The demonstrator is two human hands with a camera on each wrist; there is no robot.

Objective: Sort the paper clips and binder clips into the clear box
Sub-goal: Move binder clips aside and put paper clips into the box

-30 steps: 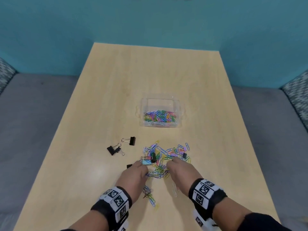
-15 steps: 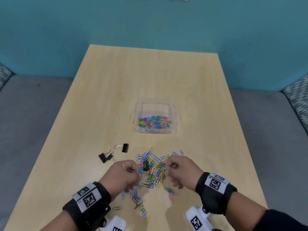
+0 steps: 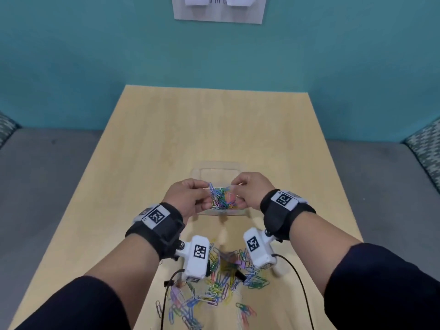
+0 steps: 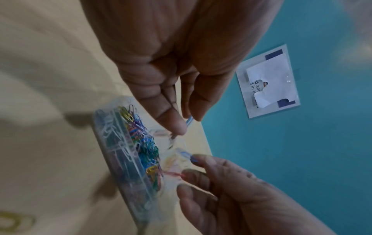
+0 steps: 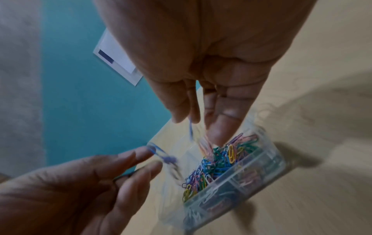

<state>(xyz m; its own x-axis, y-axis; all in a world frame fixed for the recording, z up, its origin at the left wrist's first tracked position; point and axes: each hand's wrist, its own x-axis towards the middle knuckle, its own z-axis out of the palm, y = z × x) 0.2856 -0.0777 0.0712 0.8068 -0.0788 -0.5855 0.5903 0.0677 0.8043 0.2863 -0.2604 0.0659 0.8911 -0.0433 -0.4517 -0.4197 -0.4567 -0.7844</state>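
Observation:
The clear box (image 3: 197, 169) stands mid-table with several coloured paper clips (image 3: 223, 200) in its near compartment. Both hands hover just above it. My left hand (image 3: 207, 189) pinches a few clips, and a blue paper clip (image 4: 189, 122) shows between its thumb and forefinger. My right hand (image 3: 234, 186) pinches clips too; a blue clip (image 5: 190, 128) hangs from its fingertips over the box (image 5: 251, 173). Some clips below the hands are blurred. The loose pile of paper clips (image 3: 226, 279) lies on the table under my wrists, with a black binder clip (image 3: 239, 275) in it.
The wooden table (image 3: 214, 129) ends at a teal wall with a paper sign (image 3: 217, 9). Grey seat cushions (image 3: 42, 186) flank both sides. Wrist-camera cables (image 3: 302, 289) hang over the pile. Other binder clips are hidden behind my left arm.
Both hands rose from the pile holding clips and moved forward over the clear box. The view tilted up, so the pile now lies under my wrists.

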